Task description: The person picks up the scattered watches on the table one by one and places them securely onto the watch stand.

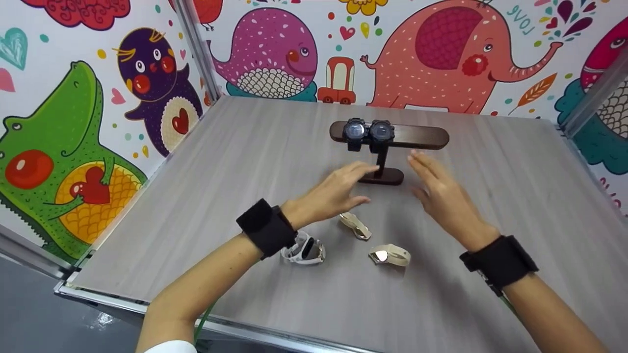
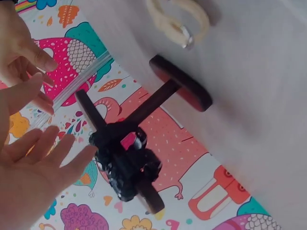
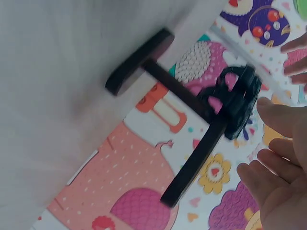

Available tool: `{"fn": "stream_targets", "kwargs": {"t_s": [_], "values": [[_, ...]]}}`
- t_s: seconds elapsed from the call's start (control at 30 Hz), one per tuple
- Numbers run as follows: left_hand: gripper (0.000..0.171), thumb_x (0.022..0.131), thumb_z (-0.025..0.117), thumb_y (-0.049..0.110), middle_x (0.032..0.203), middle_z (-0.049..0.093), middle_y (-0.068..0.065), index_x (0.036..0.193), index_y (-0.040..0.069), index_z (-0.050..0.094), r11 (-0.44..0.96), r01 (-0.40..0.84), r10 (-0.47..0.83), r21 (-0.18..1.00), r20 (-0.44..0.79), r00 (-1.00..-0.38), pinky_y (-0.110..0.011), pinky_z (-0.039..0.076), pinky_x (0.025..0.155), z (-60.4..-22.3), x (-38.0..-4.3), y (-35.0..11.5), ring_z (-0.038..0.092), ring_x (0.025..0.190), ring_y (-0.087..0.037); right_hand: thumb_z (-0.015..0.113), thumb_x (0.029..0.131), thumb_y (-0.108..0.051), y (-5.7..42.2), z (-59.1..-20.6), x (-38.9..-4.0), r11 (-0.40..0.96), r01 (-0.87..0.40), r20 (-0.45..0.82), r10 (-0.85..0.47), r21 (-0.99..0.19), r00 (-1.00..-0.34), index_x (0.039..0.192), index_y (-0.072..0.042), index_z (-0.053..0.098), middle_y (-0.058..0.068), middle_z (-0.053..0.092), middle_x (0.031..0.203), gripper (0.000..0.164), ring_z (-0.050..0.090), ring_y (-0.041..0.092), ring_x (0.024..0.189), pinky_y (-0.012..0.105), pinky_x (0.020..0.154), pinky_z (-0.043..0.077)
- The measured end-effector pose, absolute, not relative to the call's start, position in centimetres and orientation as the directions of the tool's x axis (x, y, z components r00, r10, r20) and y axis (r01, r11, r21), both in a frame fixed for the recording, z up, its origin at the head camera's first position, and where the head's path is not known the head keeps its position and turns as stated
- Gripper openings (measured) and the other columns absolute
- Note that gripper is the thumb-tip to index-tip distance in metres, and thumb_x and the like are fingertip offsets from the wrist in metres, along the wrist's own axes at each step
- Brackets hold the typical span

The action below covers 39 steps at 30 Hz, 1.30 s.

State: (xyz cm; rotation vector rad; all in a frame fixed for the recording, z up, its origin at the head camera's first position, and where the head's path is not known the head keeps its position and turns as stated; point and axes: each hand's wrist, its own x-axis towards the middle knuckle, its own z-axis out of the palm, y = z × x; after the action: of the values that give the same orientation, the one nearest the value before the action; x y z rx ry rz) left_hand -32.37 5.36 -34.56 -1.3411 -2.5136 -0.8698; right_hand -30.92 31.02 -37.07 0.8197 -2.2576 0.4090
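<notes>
A dark wooden T-shaped watch stand (image 1: 422, 137) stands toward the back of the table. Two black watches, one (image 1: 355, 130) at the left and another (image 1: 381, 131) beside it, are strapped round the left half of its bar. My left hand (image 1: 338, 191) hovers in front of the stand's base, fingers extended and thumb apart, holding nothing. To the right, my right hand (image 1: 446, 201) is raised with its fingers fairly straight and its palm turned inward, also holding nothing. Both wrist views show the hands (image 2: 43, 177) (image 3: 283, 163) apart from the stand.
Nearer the front lie a white watch (image 1: 304, 250), a cream watch (image 1: 390, 255) and a second cream-strapped watch (image 1: 355, 225). A metal rail edges the wood-grain table (image 1: 206, 196). Cartoon-printed panels (image 1: 274, 54) rise behind and at the sides.
</notes>
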Motion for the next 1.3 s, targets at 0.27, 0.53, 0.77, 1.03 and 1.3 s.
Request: {"fn": "stream_targets", "kwargs": {"t_s": [0.27, 0.53, 0.77, 1.03, 1.3], "values": [[0.048, 0.09, 0.072, 0.009, 0.132, 0.062, -0.021, 0.132, -0.007, 0.057, 0.477, 0.801, 0.765, 0.361, 0.277, -0.581, -0.038, 0.048, 0.111, -36.6, -31.4, 5.0, 0.06, 0.125, -0.034, 0.084, 0.075, 0.0, 28.8, -38.9, -29.7, 0.712, -0.702, 0.662, -0.515, -0.023, -0.544, 0.123, 0.008, 0.065, 0.024, 0.064, 0.126, 0.052, 0.065, 0.037, 0.113, 0.041, 0.092, 0.059], [0.038, 0.091, 0.072, 0.011, 0.125, 0.068, -0.015, 0.126, -0.001, 0.064, 0.606, 0.758, 0.756, 0.239, 0.123, -0.643, -0.032, 0.054, 0.102, -38.6, -32.2, 5.7, 0.066, 0.116, -0.028, 0.086, 0.072, -0.002, 27.3, -41.0, -29.9, 0.642, -0.766, 0.615, -0.601, -0.009, -0.511, 0.104, 0.004, 0.071, 0.017, 0.069, 0.108, 0.036, 0.066, 0.031, 0.1, 0.037, 0.082, 0.06], [0.024, 0.091, 0.064, 0.003, 0.111, 0.074, -0.012, 0.113, -0.001, 0.071, 0.624, 0.742, 0.755, 0.244, 0.055, -0.653, -0.034, 0.059, 0.086, -39.5, -32.7, 6.2, 0.071, 0.101, -0.026, 0.086, 0.069, 0.002, 26.5, -42.3, -29.9, 0.569, -0.82, 0.531, -0.675, -0.065, -0.511, 0.092, 0.003, 0.072, 0.013, 0.069, 0.094, 0.028, 0.068, 0.027, 0.088, 0.034, 0.07, 0.06], [0.017, 0.089, 0.059, -0.003, 0.081, 0.074, -0.009, 0.082, 0.003, 0.073, 0.629, 0.746, 0.757, 0.219, 0.044, -0.652, -0.031, 0.051, 0.055, -40.9, -32.4, 6.4, 0.049, 0.061, -0.013, 0.079, 0.079, -0.003, 25.8, -43.0, -29.7, 0.575, -0.794, 0.352, -0.714, -0.2, -0.606, 0.085, -0.006, 0.072, 0.006, 0.068, 0.084, 0.009, 0.067, 0.019, 0.077, 0.031, 0.065, 0.057], [0.02, 0.087, 0.061, -0.007, 0.08, 0.075, -0.009, 0.083, 0.004, 0.077, 0.586, 0.753, 0.782, 0.298, 0.038, -0.623, -0.022, 0.041, 0.056, -41.4, -32.7, 6.1, 0.046, 0.064, -0.009, 0.078, 0.081, -0.002, 26.0, -43.5, -29.7, 0.573, -0.776, 0.309, -0.712, -0.264, -0.63, 0.09, -0.004, 0.074, 0.006, 0.07, 0.086, 0.01, 0.069, 0.019, 0.079, 0.032, 0.068, 0.059]]}}
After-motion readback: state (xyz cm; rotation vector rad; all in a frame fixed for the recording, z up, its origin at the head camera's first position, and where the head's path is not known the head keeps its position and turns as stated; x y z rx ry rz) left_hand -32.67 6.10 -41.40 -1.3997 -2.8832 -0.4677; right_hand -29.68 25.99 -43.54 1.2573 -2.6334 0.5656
